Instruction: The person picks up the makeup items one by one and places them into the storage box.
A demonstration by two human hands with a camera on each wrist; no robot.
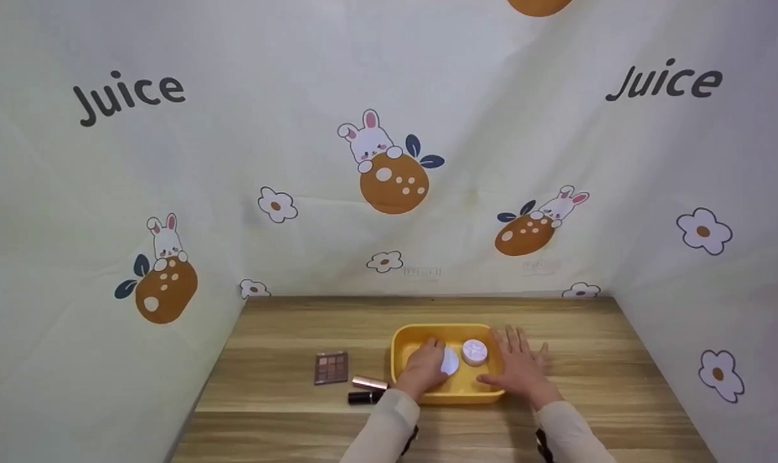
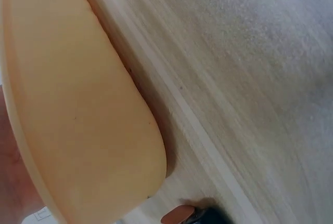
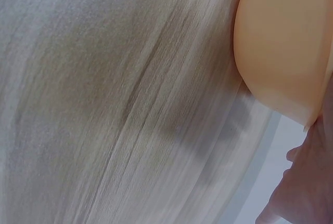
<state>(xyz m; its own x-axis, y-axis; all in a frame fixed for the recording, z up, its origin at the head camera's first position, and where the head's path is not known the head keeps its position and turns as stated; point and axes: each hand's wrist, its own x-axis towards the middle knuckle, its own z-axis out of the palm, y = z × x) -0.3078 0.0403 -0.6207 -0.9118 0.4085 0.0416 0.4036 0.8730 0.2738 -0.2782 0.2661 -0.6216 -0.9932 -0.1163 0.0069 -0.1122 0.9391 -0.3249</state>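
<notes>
A yellow rectangular tray stands on the wooden table. My left hand reaches down into its left part, fingers curled at a flat, round white item that is partly covered by the hand. Right of it in the tray sits a small round pale container with a patterned lid. At the tray's right end my right hand lies over the rim with its fingers spread, the thumb on the inner side. Both wrist views show mostly the tray's outer wall, with part of the right hand at its edge.
Left of the tray lies an eyeshadow palette. A rose-gold tube and a black tube lie close by the tray's front left corner, near my left forearm. A printed cloth surrounds the table at the back and sides.
</notes>
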